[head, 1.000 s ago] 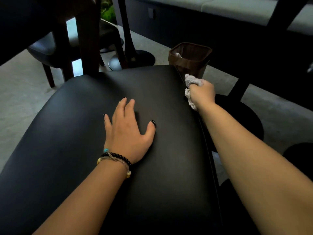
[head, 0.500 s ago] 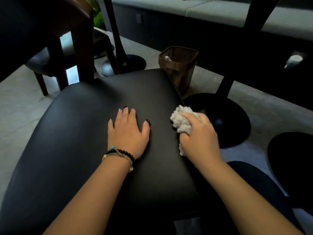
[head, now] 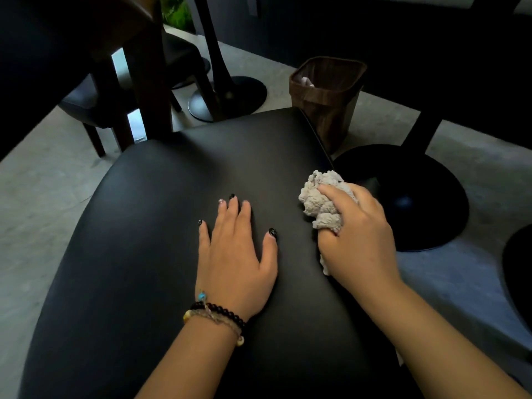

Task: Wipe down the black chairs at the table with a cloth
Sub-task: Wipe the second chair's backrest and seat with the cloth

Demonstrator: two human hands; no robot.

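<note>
Over the last second we have drawn the right hand [head: 359, 234] back along the right edge of the black chair seat [head: 161, 254], from the far corner by the brown wastebasket [head: 328, 99] to a spot just beside the left hand [head: 236, 254]. Half a second ago it was already near here, so the stroke seems to be slowing or ending. We judge that the right edge has now had one pass, while the broad middle and left of the seat are yet to be wiped.

The right hand is clenched around the bunched grey cloth [head: 319, 203], with the wad bulging out ahead of the fingers and resting on the seat close to its right edge. The left hand lies flat on the seat, fingers straight and slightly spread, grasping nothing; it has stayed in place as a brace.

The seat is a wide, smooth, matte black cushion that fills most of the view, nearer to us than the wastebasket. We can make out no crumbs or streaks on it in this dim light. A second dark chair [head: 95, 110] stands beyond the seat's far left corner.
</note>
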